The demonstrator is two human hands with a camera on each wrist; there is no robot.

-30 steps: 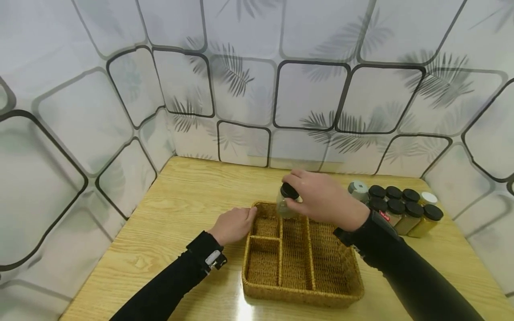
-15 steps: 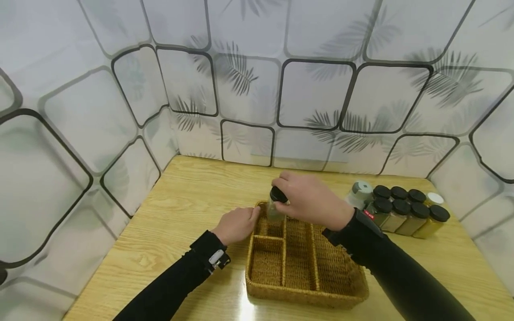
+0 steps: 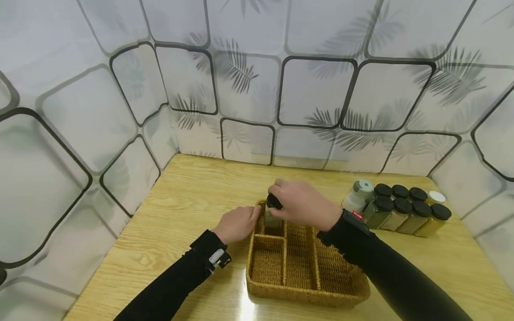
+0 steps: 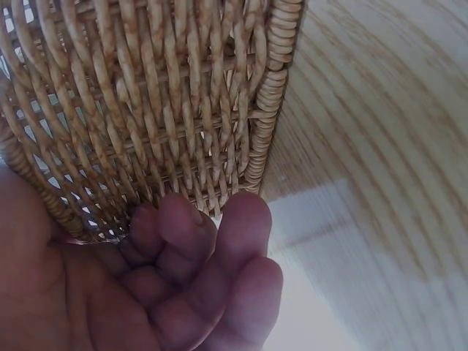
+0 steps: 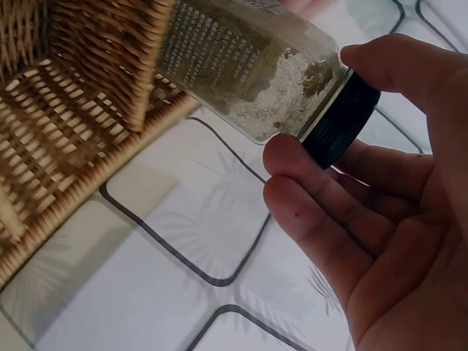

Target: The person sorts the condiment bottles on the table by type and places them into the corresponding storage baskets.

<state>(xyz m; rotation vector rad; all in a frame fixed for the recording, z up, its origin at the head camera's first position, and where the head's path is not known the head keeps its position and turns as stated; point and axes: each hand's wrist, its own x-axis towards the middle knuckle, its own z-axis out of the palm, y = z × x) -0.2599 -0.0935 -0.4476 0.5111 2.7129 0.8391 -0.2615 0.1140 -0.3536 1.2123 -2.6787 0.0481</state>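
My right hand (image 3: 303,203) pinches a clear spice jar (image 3: 272,219) around its black lid, thumb on one side and fingers on the other. The jar is low in the far-left compartment of a divided wicker basket (image 3: 307,295); whether its base touches the bottom is hidden. In the right wrist view greenish-brown powder shows behind the printed text on the jar (image 5: 248,80). At the basket's far-left corner my left hand (image 3: 238,224) holds the rim. The left wrist view shows its curled fingers (image 4: 245,227) against the woven outer wall (image 4: 161,102).
Right of the basket, several black-lidded spice jars (image 3: 401,218) stand in two rows. Among them are a white-capped jar (image 3: 436,197) and a bottle with a grey cap (image 3: 357,196). A patterned curtain (image 3: 249,89) hangs behind the wooden table (image 3: 192,187).
My right hand has carried the jar leftward from over the middle compartment, then down into the far-left one. The left hand has stayed at the basket's rim.
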